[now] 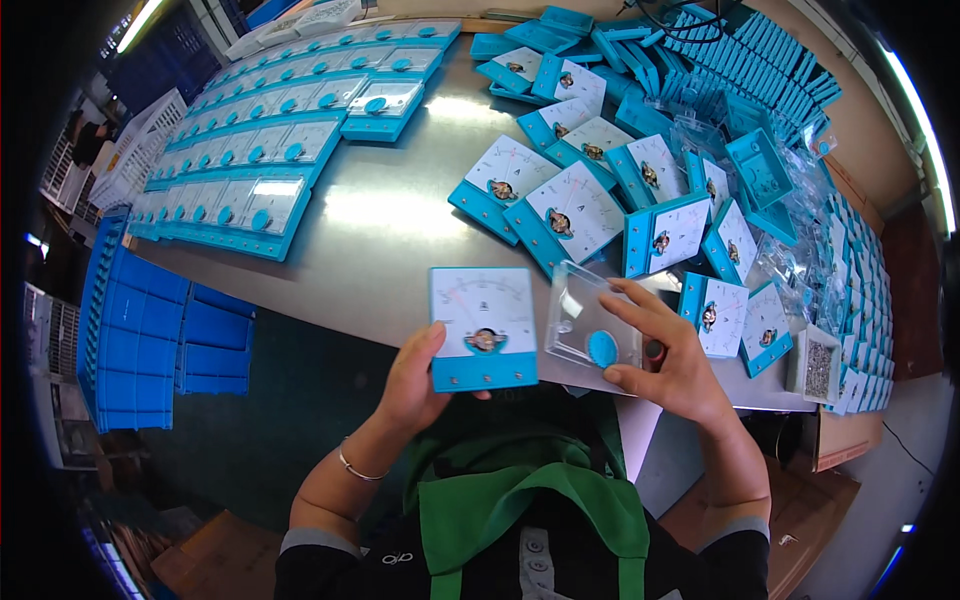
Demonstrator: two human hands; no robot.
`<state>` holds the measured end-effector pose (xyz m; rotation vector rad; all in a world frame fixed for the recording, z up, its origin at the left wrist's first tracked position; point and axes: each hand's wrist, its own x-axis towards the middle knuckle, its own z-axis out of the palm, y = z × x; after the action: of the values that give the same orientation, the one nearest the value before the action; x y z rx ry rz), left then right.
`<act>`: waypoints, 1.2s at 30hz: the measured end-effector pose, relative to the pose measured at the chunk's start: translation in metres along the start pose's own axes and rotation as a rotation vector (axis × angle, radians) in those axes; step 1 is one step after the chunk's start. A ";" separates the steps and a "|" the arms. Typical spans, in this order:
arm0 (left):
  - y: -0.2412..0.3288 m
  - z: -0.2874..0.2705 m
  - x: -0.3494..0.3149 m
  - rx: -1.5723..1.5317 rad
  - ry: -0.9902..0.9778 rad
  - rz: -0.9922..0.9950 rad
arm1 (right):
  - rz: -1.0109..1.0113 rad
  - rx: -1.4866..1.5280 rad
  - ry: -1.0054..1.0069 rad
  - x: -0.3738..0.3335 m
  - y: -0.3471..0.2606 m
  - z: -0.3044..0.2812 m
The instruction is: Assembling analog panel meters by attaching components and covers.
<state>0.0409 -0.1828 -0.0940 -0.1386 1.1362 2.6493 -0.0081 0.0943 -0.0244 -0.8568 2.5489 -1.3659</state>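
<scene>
My left hand (413, 375) grips a blue-cased panel meter (484, 305) by its left side, in front of my apron. The meter has a white dial face, a round cutout showing its coil, and several terminal screws along the blue lower strip. Its front is uncovered. In my right hand (685, 365) is a clear plastic cover (572, 325) with a blue round knob, tilted and held by its right side, just right of the meter and apart from it. Something dark with a red end (654, 351) also shows within my right hand; its kind is unclear.
More uncovered meters (575, 215) lie scattered on the metal table (390, 215). Rows of covered meters (250, 160) stand at the left. Blue cases (760, 165) and clear covers pile up at the right, near a tray of small parts (818, 368). Blue crates (140, 330) stand left.
</scene>
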 end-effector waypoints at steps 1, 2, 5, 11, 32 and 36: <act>-0.004 0.004 0.001 -0.087 -0.062 -0.064 | -0.004 0.080 -0.021 0.006 -0.005 0.001; -0.007 0.010 0.002 -0.091 -0.092 -0.109 | -0.019 0.087 -0.013 0.010 -0.010 0.005; -0.013 0.024 0.004 -0.207 -0.169 -0.226 | 0.025 0.058 -0.079 0.022 -0.018 0.012; -0.023 0.036 0.003 -0.180 -0.209 -0.297 | 0.085 0.028 -0.125 0.016 -0.016 0.015; -0.039 0.043 -0.002 -0.258 -0.170 -0.383 | 0.203 0.190 -0.260 0.000 -0.002 0.009; -0.040 0.042 -0.003 -0.269 -0.176 -0.383 | 0.166 0.219 -0.267 -0.002 0.002 0.015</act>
<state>0.0552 -0.1268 -0.0921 -0.1524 0.6224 2.3979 -0.0018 0.0849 -0.0352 -0.7163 2.1714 -1.3470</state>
